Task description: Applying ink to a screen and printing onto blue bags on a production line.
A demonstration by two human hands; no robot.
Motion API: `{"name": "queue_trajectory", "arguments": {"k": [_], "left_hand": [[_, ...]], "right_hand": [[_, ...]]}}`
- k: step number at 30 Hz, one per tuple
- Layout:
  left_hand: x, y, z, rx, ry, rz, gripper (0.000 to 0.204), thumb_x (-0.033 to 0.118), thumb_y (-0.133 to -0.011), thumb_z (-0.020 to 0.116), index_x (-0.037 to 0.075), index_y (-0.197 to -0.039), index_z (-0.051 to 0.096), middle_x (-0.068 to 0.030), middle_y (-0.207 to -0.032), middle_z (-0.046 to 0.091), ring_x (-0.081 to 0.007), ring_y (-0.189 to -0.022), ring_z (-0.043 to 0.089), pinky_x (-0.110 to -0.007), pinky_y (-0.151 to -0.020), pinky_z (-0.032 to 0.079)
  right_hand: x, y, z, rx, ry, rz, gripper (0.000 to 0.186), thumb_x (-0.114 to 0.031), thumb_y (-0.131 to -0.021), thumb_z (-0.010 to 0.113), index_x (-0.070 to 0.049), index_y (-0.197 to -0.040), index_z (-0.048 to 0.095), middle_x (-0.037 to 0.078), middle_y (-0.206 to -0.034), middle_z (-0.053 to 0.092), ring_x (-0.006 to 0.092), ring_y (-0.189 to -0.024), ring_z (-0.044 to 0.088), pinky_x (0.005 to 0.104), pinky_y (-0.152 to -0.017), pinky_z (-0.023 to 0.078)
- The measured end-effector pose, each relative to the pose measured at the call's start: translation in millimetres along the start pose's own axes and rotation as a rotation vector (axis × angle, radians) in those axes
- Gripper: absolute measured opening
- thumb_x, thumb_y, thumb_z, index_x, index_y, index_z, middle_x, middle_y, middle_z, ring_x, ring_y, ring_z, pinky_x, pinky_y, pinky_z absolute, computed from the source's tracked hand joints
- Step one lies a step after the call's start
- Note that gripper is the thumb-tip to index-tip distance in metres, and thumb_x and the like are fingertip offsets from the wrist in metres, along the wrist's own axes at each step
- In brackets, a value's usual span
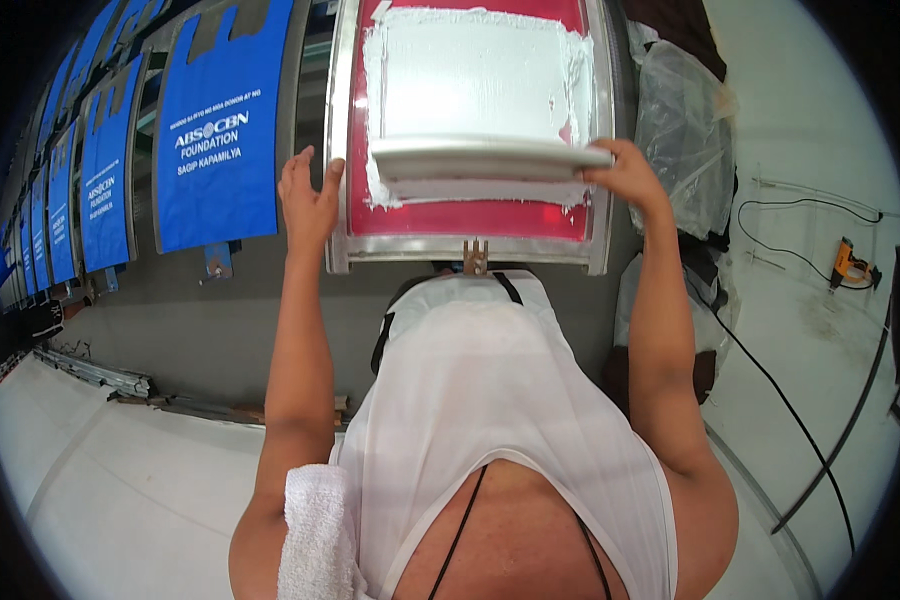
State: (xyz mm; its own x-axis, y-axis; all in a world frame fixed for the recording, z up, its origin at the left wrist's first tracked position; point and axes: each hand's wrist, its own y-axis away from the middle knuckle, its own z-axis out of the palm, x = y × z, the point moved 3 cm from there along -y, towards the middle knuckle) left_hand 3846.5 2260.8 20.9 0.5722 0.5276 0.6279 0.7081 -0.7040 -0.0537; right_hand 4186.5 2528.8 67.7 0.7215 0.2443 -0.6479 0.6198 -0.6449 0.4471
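Note:
In front of me lies a screen-printing frame (339, 150) with metal sides and red mesh (450, 220). A thick layer of white ink (470, 75) covers much of the mesh, ragged along its borders. Across the near part of the ink stands a long pale squeegee (480, 158). Its right end is gripped in my right hand (625, 178), with the fingers over the top. My left hand (310, 195) is by the frame's left rail, fingers and thumb apart, holding nothing; whether the thumb touches the rail I cannot tell. The squeegee's left end is unheld.
Several blue printed bags (220, 130) lie flat on boards in rows to the left. A metal clamp-like piece (476, 256) sits at the frame's near edge. Clear plastic wrapping (682, 130) is at right. An orange heat gun (850, 265) with a black cord lies on the floor.

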Motion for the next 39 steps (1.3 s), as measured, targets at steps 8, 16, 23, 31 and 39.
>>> {"name": "queue_trajectory", "arguments": {"k": [8, 16, 23, 31, 39], "left_hand": [[119.1, -5.8, -10.9, -0.543, -0.248, 0.580, 0.025, 0.018, -0.068, 0.073, 0.007, -0.086, 0.060, -0.0098, -0.078, 0.060, -0.0293, -0.080, 0.059, -0.041, -0.070, 0.046], [124.8, -130.3, 35.2, -0.185, -0.239, 0.539, 0.035, 0.010, -0.068, 0.068, 0.006, -0.102, 0.061, -0.0129, -0.091, 0.062, -0.0306, -0.087, 0.059, -0.039, -0.079, 0.048], [94.0, -72.0, 53.0, -0.289, -0.263, 0.567, 0.045, 0.005, -0.062, 0.067, 0.005, -0.106, 0.059, -0.0137, -0.097, 0.057, -0.0303, -0.091, 0.054, -0.040, -0.081, 0.044], [111.3, 33.2, 1.6, -0.441, -0.192, 0.414, 0.030, 0.005, -0.057, 0.070, 0.004, -0.086, 0.059, -0.0094, -0.078, 0.057, -0.0294, -0.080, 0.055, -0.040, -0.074, 0.044], [91.6, 65.4, 17.8, -0.356, -0.164, 0.411, 0.033, 0.001, -0.055, 0.068, 0.005, -0.087, 0.060, -0.0090, -0.084, 0.060, -0.0283, -0.082, 0.057, -0.039, -0.071, 0.045]], "right_hand": [[-38.3, 48.7, 35.2, 0.168, 0.577, -0.178, 0.032, -0.006, -0.063, 0.064, -0.009, -0.095, 0.064, 0.013, -0.083, 0.064, 0.0308, -0.088, 0.060, 0.0518, -0.101, 0.031], [-67.4, -86.3, -28.5, 0.351, 0.707, -0.323, 0.024, -0.008, -0.070, 0.061, -0.009, -0.094, 0.061, 0.012, -0.086, 0.064, 0.0287, -0.088, 0.059, 0.0519, -0.097, 0.032], [-38.0, -60.4, 31.9, 0.336, 0.741, -0.343, 0.030, -0.002, -0.069, 0.058, -0.008, -0.099, 0.056, 0.008, -0.088, 0.057, 0.0249, -0.097, 0.055, 0.0599, -0.096, 0.030], [-51.2, 57.8, 31.8, 0.042, 0.573, -0.192, 0.037, -0.002, -0.060, 0.062, -0.007, -0.097, 0.060, 0.010, -0.086, 0.062, 0.0278, -0.092, 0.057, 0.0524, -0.100, 0.030], [-36.5, 62.0, 49.9, 0.013, 0.589, -0.203, 0.041, -0.002, -0.056, 0.066, -0.010, -0.096, 0.061, 0.008, -0.091, 0.064, 0.0260, -0.091, 0.058, 0.0528, -0.107, 0.025]]}}
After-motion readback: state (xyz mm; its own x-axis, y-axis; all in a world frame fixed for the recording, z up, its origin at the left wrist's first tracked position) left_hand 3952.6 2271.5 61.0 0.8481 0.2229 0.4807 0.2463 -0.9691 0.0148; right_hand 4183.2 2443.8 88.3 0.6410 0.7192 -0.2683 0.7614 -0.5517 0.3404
